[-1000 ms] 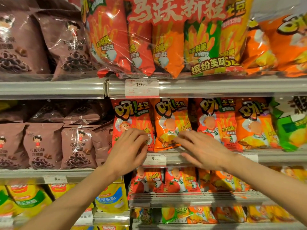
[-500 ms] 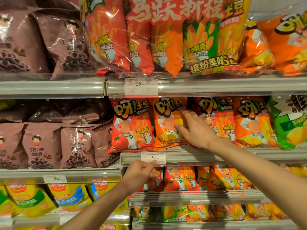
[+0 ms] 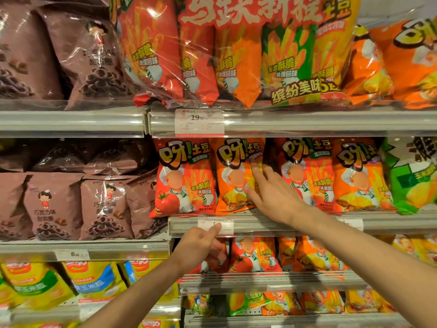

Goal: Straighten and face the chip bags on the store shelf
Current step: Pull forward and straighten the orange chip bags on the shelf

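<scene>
On the middle shelf a red chip bag [image 3: 184, 178] and an orange chip bag [image 3: 230, 159] stand upright, fronts facing out. My right hand [image 3: 276, 197] reaches in from the right, its straight fingers and thumb touching the orange bag's right side. One shelf down, my left hand [image 3: 196, 249] has its thumb raised by the price tag, and its curled fingers grip the top of a red chip bag [image 3: 224, 265] that the hand mostly hides. Beside that one stands another red bag [image 3: 253, 256].
More red [image 3: 305, 176], orange [image 3: 354, 178] and green [image 3: 411, 181] bags fill the middle shelf to the right. Brown snack bags [image 3: 104, 209] sit to the left, large multipacks [image 3: 236, 55] above, yellow bags [image 3: 94, 280] at lower left. The shelf rail [image 3: 272, 226] juts out between my hands.
My left hand dropped from the red bag on the middle shelf to the shelf below and closed on a bag there. My right hand slid up the orange bag's right side.
</scene>
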`<state>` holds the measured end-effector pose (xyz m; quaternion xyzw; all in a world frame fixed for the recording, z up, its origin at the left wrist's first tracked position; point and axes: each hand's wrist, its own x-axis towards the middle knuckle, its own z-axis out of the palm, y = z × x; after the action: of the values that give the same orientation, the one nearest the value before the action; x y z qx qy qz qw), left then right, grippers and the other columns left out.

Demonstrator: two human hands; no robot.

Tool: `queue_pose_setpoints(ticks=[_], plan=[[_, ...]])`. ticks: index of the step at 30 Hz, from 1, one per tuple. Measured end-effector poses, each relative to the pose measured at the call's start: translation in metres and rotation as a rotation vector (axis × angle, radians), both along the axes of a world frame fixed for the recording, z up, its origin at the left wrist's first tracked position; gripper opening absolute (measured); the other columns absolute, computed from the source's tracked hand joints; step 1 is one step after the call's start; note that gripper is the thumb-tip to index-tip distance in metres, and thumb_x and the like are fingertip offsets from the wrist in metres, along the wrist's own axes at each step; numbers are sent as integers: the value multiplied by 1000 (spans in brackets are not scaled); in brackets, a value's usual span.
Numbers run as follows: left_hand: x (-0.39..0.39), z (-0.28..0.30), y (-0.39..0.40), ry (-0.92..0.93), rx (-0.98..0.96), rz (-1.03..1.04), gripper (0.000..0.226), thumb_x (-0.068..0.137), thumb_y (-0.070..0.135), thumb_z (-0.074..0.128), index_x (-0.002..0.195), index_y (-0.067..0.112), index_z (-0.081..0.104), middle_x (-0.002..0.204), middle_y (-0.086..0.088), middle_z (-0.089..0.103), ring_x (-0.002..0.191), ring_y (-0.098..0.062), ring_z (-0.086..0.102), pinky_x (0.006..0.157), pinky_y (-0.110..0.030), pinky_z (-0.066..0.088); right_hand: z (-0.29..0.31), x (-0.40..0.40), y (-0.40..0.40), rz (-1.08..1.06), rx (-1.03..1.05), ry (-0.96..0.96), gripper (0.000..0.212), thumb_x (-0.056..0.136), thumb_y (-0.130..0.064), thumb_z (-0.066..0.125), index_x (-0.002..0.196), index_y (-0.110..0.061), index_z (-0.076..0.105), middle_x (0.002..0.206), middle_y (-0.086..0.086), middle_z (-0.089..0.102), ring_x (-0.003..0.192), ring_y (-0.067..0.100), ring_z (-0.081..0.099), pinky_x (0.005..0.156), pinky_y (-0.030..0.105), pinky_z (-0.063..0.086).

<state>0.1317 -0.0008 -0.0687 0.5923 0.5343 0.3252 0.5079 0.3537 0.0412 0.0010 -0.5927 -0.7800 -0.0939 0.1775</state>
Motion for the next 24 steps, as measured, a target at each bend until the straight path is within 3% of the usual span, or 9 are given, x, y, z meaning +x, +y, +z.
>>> queue_pose_setpoints(ticks=[7,16,20,24], plan=[[-2,-2,5,37,1,-20,64,103,47,47,85,-8,75,76,-20,78,83,-41,74,53,-18,52,-2,-9,-2,-40,23,-55,67,102,-54,33,149,-6,30,136,19,45,113,34,56,83,38,51],[-3,-10,10,52,49,-22,66,102,50,47,78,-4,77,70,-16,78,76,-35,75,56,-20,52,-5,-10,-3,-43,16,2,67,102,-54,33,151,-10,26,138,17,43,118,33,53,89,38,50],[-4,-15,12,50,69,-26,67,102,51,47,75,-2,78,69,-14,78,75,-34,75,61,-24,55,-5,-9,-4,-25,2,94,68,102,-54,36,154,-13,22,145,16,37,127,32,48,101,37,43],[-3,-22,14,34,121,-29,69,102,52,46,62,5,79,65,-14,76,73,-37,74,76,-40,61,-10,-5,-18,-9,-22,136,76,101,-55,40,159,-17,11,164,14,15,149,31,23,119,38,26]])
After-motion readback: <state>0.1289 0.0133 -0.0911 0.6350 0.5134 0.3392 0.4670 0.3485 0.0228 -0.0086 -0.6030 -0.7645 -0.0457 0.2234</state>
